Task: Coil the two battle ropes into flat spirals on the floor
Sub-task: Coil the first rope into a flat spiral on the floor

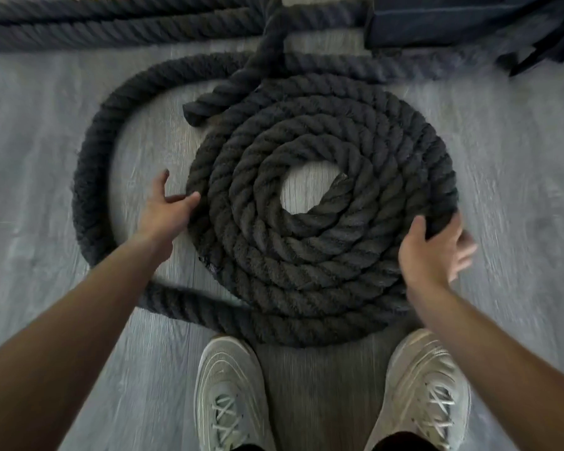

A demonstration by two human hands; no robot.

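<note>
Grey wood-grain plank flooring (39, 151) carries a thick black twisted battle rope wound into a flat spiral (319, 209), its loose outer length (88, 177) looping wide on the left. More black rope lengths (111, 24) lie along the top. Two pale grey laced trainers (228, 395) stand just below the coil. The left hand (166, 213), fingers spread, touches the coil's left edge; the blurred right hand (433, 252) rests open-fingered against the right edge.

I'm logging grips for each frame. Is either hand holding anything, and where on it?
Nothing is gripped. The left hand and right hand are open, touching the outer edge of the coiled rope.
</note>
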